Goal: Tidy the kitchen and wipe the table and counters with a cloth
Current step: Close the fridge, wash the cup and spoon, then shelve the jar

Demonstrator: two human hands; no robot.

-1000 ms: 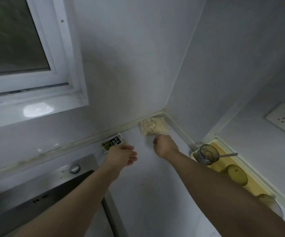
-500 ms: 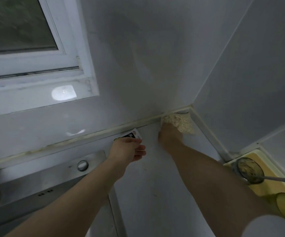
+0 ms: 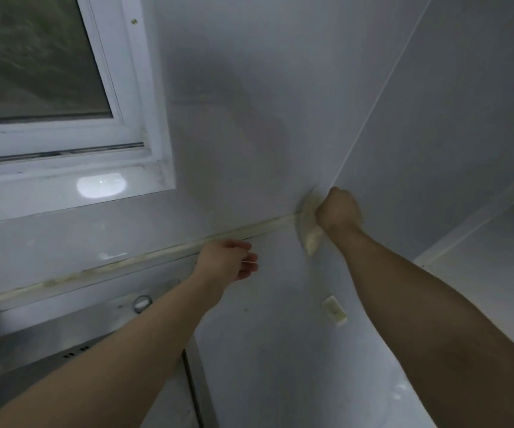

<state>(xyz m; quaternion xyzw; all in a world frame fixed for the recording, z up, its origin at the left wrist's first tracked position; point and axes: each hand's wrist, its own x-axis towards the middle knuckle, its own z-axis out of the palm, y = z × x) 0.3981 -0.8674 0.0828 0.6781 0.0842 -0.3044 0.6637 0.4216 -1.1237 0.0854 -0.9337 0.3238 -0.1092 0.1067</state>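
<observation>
white tiled walls (image 3: 280, 88) meet in corner; window (image 3: 33, 57) at left.

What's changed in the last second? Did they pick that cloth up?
Yes. The right hand reached into the corner and took hold of the cloth, which lay flat on the counter before. It now grips it bunched against the wall. The left hand stayed by the counter's back edge, fingers curled.

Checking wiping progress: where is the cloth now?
Head view, right of centre: the right hand grips the cloth in the corner where both walls meet the counter.
</observation>
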